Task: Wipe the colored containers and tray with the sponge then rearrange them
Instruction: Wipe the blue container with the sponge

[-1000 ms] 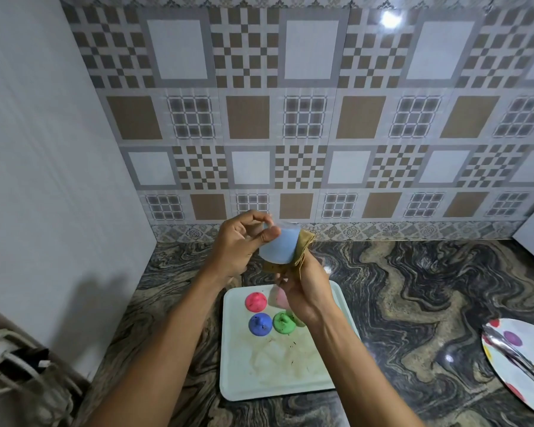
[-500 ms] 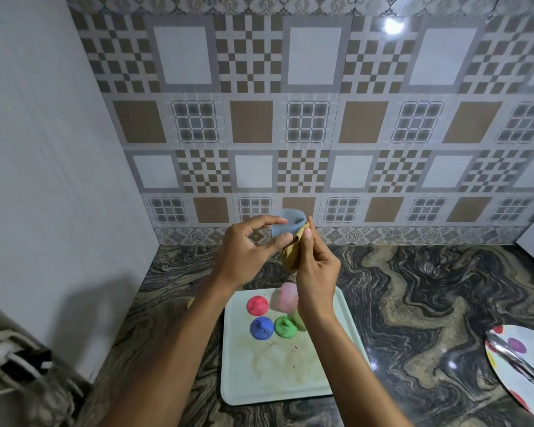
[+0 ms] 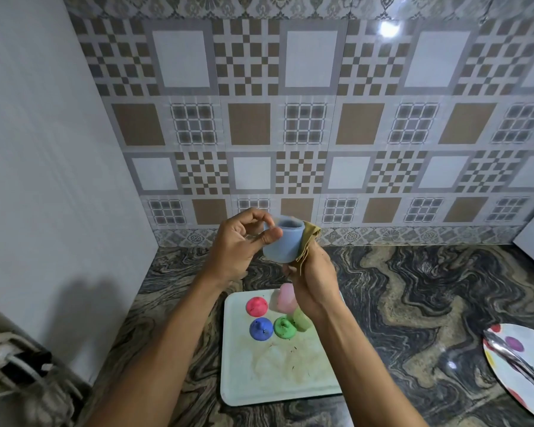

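Note:
My left hand (image 3: 238,245) grips a pale blue container (image 3: 282,241) by its rim, held upright above the counter. Against the container's right side my right hand (image 3: 313,280) presses a thin yellow-brown sponge cloth (image 3: 309,243). Below them lies a white tray (image 3: 278,380) with faint brown stains. At the tray's far end sit a red container (image 3: 256,305), a dark blue container (image 3: 261,329) and a green container (image 3: 284,327), all upside down. A pink container (image 3: 285,298) and a light green container (image 3: 302,318) are partly hidden behind my right wrist.
The tray rests on a dark marbled counter (image 3: 413,303) that meets a tiled wall behind and a white panel (image 3: 43,180) on the left. A polka-dot plate (image 3: 518,374) with a metal utensil (image 3: 515,362) lies at the right edge. A plug and cables (image 3: 13,365) sit lower left.
The pale blue container has been turned in my hands from tilted to upright, with its opening facing up. The sponge cloth has shifted to its right side.

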